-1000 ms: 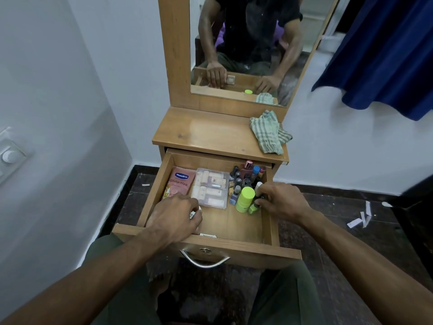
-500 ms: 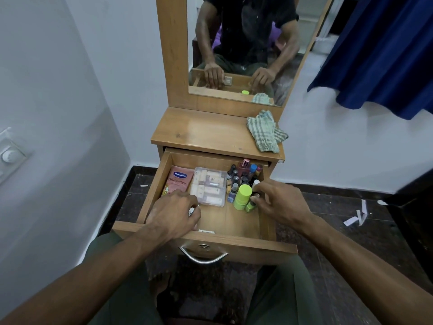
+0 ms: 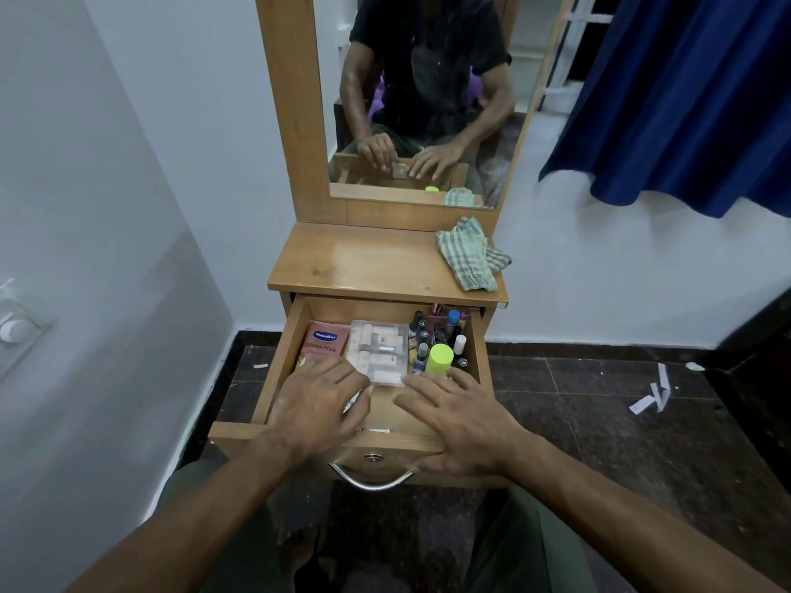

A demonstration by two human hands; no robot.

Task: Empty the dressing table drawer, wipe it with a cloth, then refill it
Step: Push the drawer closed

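The room was dim, with soft, cool daylight and no hard shadows. The white wall on the left looked grey-blue and grew darker toward the lower corner. A pale sheen lay on the tabletop in front of the mirror, which was dusty and speckled, so the reflection in it was dull. The brightest area was the reflected window at the upper right of the mirror. The floor and the space under the drawer were very dark, with little detail. Straight lines bent outward near the edges from the wide lens. The forearms at the bottom were a little soft.
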